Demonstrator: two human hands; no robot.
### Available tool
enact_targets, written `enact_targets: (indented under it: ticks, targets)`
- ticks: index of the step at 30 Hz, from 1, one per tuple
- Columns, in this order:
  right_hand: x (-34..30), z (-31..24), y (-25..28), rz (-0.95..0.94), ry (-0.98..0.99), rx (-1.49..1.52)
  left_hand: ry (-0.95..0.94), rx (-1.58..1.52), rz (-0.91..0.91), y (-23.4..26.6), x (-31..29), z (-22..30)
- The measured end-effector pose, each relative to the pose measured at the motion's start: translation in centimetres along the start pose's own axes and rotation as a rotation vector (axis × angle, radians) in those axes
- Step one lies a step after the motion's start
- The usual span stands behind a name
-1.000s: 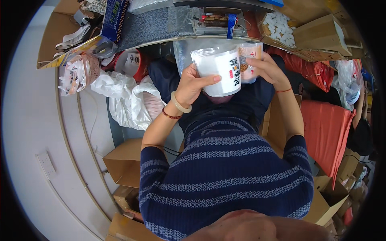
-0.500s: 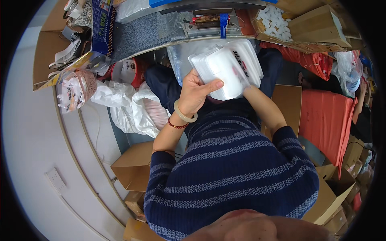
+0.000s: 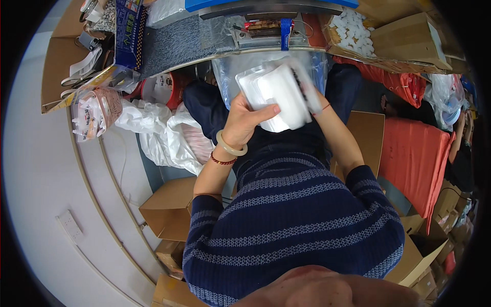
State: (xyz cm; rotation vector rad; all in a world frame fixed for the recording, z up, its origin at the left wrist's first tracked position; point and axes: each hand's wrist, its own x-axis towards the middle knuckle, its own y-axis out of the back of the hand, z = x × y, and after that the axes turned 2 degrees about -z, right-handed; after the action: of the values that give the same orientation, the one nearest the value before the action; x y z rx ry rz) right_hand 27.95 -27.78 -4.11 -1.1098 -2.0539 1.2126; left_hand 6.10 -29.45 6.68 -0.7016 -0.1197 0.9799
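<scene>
A white bundle of wrapped items (image 3: 279, 94) sits in a clear plastic bag (image 3: 312, 64), held over my lap below the grey work surface (image 3: 174, 46). My left hand (image 3: 245, 120) grips the bundle's near left side, thumb across its front. My right hand is almost fully hidden behind the bundle; only its wrist (image 3: 325, 110) with a thin red band shows, pressed to the right side. A pale bangle and a red bead bracelet circle my left wrist.
White plastic bags (image 3: 158, 133) lie heaped at my left. Cardboard boxes (image 3: 169, 207) stand on the floor left and right. A box of small white items (image 3: 353, 30) sits on the table. Red cloth (image 3: 409, 148) covers something at right. Another person (image 3: 463, 148) sits far right.
The bundle has turned from showing its printed end to showing its plain white side, and sits slightly lower and closer to me. My right hand has slipped behind it.
</scene>
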Motion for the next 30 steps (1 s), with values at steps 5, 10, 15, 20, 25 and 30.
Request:
enact_targets:
  ticks: [5,10,15,20,25,30]
  targets:
    - [1.4,1.9,-0.3,0.423,-0.175,0.067,-0.028,0.019,0.042,-0.8,0.9,-1.6]
    - [-0.1,5.7,3.8,0.221,0.185,0.147,-0.062,-0.009,0.006,-1.0,1.2,-1.7]
    - [0.0,6.2,4.8,0.242,0.174,-0.003,-0.076,0.004,0.004,-0.7,1.3,-1.8]
    - [-0.3,7.0,6.9,0.342,0.176,0.252,-0.069,-0.012,-0.002,-0.5,1.4,-2.1]
    - [-0.4,7.0,7.1,0.346,0.173,0.283,-0.078,-0.019,-0.012,-0.3,1.4,-2.3]
    - [-0.3,7.7,7.8,0.361,0.136,0.178,-0.078,-0.022,-0.02,-0.2,1.3,-2.3]
